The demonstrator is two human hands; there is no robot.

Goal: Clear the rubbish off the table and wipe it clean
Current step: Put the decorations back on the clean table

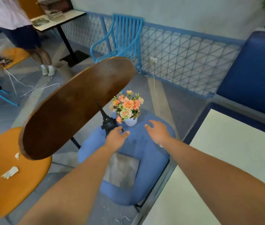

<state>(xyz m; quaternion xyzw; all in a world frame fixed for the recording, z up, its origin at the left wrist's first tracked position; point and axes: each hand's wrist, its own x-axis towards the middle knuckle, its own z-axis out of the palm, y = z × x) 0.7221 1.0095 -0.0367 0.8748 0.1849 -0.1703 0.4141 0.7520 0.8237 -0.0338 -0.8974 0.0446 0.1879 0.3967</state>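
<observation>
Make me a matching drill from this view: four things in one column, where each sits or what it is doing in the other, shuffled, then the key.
Things
1. Eiffel Tower model
2. flower pot
3. paper scraps
4. right hand

Places or states
A. lying on the orange chair seat
B. open, holding nothing, over the blue chair seat
C. standing on the blue chair seat, just beyond the left hand
D. standing at the far end of the blue chair seat, filled with peach blooms

Pairs: 1-C, 2-D, 3-A, 4-B
</observation>
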